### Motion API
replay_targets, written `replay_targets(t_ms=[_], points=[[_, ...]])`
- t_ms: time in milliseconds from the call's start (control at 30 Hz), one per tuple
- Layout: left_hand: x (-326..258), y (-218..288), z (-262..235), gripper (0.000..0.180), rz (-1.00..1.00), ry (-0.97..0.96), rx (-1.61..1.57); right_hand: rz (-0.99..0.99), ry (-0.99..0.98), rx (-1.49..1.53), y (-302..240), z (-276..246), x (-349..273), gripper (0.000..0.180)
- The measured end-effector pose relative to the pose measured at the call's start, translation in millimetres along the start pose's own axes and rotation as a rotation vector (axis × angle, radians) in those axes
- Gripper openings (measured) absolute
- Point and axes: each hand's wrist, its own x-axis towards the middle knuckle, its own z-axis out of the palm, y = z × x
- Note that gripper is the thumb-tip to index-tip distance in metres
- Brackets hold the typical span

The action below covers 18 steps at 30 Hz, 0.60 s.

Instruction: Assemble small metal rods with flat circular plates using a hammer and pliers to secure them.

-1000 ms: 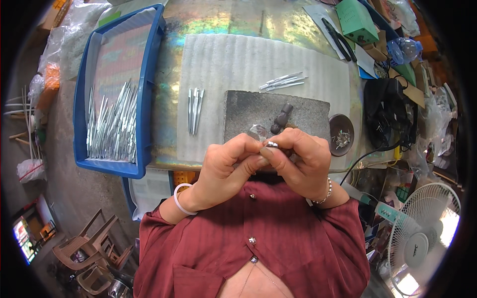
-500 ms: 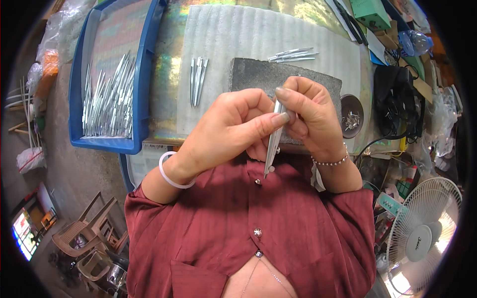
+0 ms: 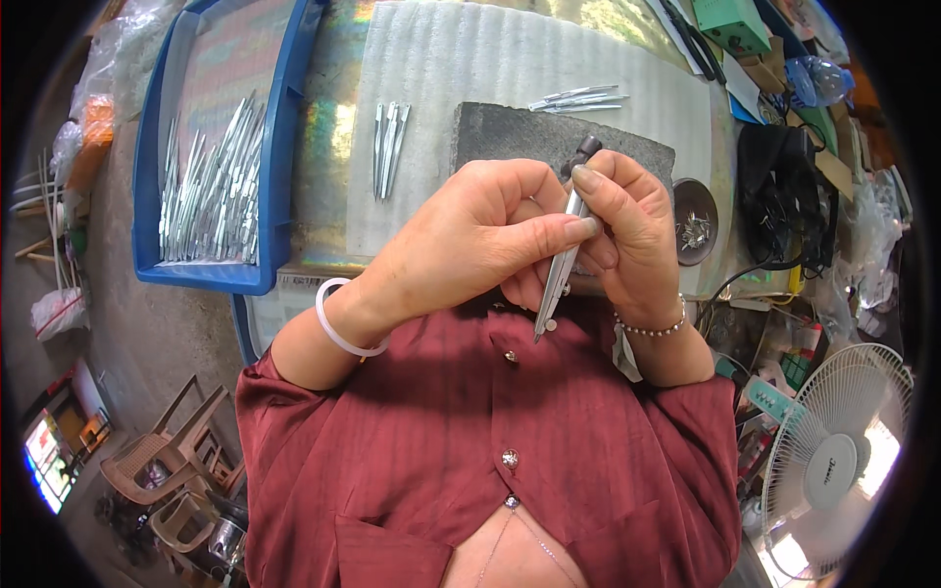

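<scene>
Tweezers [image 3: 559,279], slim and silvery with bright metal arms tapering to a fine tip, hang upright before the dark red shirt [image 3: 490,441], tip pointing toward six o'clock. The left hand [image 3: 461,240] pinches their upper part between thumb and forefinger; the right hand [image 3: 627,230] curls its fingers against them from three o'clock. At twelve o'clock lies a grey block [image 3: 510,137]; at ten o'clock, a blue tray [image 3: 147,196] of similar metal pieces.

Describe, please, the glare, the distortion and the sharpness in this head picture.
Head view: rainbow glare on the shiny table sheet; fisheye bends the blue tray edges, black corners at the rim; the hands and metal tweezers sharp; the fan overexposed.
</scene>
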Motion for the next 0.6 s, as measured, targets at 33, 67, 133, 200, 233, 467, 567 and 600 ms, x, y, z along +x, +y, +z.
replay_targets(t_ms=[33, 67, 133, 200, 233, 467, 567, 600], points=[[2, 0, 0, 0.019, -0.005, -0.012, -0.011, -0.004, 0.003, 0.002, 0, -1, 0, 0.017], [3, 1, 0, 0.019, -0.006, -0.017, -0.008, 0.007, 0.01, 0.023, 1, -3, 1, 0.017], [5, 2, 1, 0.019, -0.054, -0.001, -0.02, 0.01, 0.021, 0.047, 3, -6, 1, 0.017], [8, 1, 1, 0.019, -0.046, -0.022, -0.051, -0.016, 0.017, 0.05, 5, -9, 2, 0.018], [9, 1, 1, 0.019, -0.036, -0.035, -0.089, -0.021, 0.021, 0.051, 5, -9, 1, 0.018], [27, 5, 0, 0.021, -0.074, -0.178, -0.112, -0.187, 0.118, 0.05, 6, -11, -10, 0.018], [33, 6, 2, 0.02, -0.087, -0.23, -0.16, -0.228, 0.152, 0.061, 6, -12, -11, 0.018], [35, 5, 1, 0.02, -0.09, -0.241, -0.16, -0.246, 0.159, 0.067, 6, -12, -12, 0.017]])
